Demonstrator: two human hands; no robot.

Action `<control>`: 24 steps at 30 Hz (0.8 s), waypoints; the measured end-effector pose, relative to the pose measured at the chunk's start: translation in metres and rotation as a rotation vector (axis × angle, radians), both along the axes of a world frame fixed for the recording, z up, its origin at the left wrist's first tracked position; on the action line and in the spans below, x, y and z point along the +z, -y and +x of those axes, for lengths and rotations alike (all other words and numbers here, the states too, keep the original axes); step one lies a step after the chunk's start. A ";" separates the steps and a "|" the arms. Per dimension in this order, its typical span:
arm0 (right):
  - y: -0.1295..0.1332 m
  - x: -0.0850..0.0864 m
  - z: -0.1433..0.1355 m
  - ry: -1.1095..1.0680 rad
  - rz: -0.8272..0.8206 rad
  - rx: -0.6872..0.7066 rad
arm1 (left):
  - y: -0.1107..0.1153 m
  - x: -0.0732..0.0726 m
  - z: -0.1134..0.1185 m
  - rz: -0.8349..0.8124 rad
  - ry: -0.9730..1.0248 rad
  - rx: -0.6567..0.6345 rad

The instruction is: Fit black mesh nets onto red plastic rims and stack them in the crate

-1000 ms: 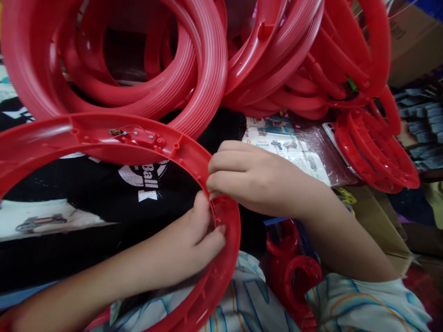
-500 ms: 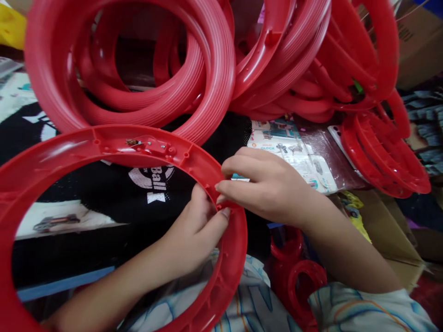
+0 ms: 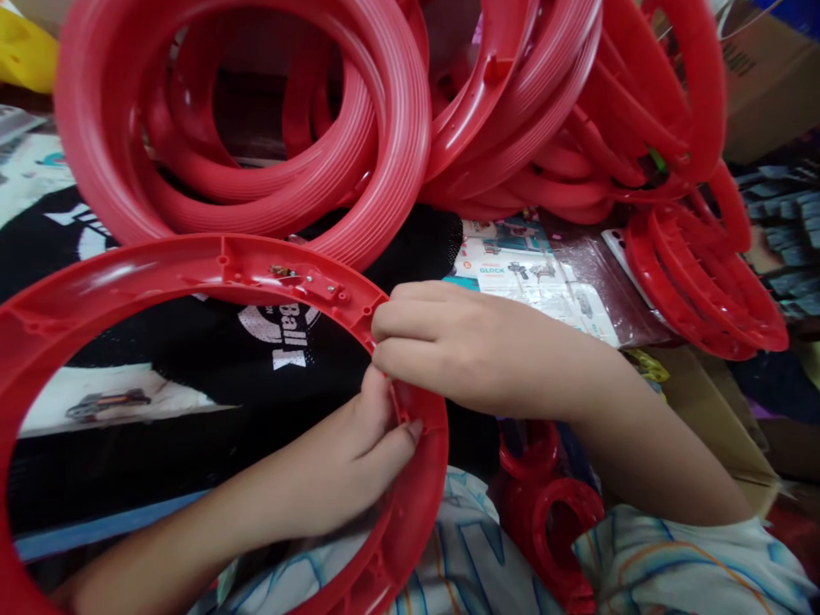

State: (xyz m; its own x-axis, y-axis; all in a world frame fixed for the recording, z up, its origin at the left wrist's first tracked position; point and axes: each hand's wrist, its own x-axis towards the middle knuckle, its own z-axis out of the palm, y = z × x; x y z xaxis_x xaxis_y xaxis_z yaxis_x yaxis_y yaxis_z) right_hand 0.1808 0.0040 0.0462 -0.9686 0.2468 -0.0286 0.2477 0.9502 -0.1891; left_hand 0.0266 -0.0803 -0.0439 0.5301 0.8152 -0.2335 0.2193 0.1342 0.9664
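A large red plastic ring (image 3: 115, 273) lies tilted before me, its hollow inner side with ribs and screw posts facing up. Small metal parts and a thin wire (image 3: 288, 275) sit in its channel near the top. My left hand (image 3: 359, 444) grips the ring's right side, the thumb inside the channel and the fingers around the inner edge. Just above the thumb, my right hand (image 3: 442, 342) is closed with its fingertips at the channel. Whatever those fingertips may hold is hidden behind them.
Many ridged red rings (image 3: 390, 128) are heaped along the back. Open red ring halves (image 3: 705, 282) rest at the right beside a phone-like white edge. Cardboard boxes (image 3: 711, 410) stand at the right. Smaller red ring parts (image 3: 567, 521) are below, and black printed cloth (image 3: 192, 350) lies beneath.
The ring has turned slightly clockwise, carrying the small metal parts to the right. My right hand has moved left along the channel, its fingers now more curled.
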 end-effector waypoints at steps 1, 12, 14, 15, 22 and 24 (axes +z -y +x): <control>-0.001 -0.001 -0.001 0.006 -0.012 -0.003 | 0.001 -0.001 0.000 -0.008 0.008 0.002; -0.005 -0.005 -0.005 0.043 -0.003 -0.030 | -0.001 -0.002 0.008 -0.319 0.425 0.215; -0.005 -0.006 -0.005 0.031 0.013 -0.030 | -0.001 -0.002 0.015 -0.330 0.522 0.358; -0.005 -0.006 -0.005 0.022 0.026 -0.029 | -0.001 -0.003 0.018 -0.315 0.542 0.416; -0.007 -0.009 -0.004 -0.060 0.254 -0.071 | -0.007 -0.007 0.019 0.007 0.261 0.482; -0.007 -0.006 -0.003 -0.065 0.272 -0.059 | -0.007 -0.006 0.016 0.058 0.153 0.430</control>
State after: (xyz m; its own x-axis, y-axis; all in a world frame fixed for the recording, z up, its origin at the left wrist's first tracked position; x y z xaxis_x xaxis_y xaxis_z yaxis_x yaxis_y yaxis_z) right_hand 0.1774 0.0106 0.0406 -0.9501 0.2924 0.1085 0.2993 0.9526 0.0538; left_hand 0.0421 -0.0731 -0.0500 0.1660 0.9780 -0.1262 0.0100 0.1263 0.9919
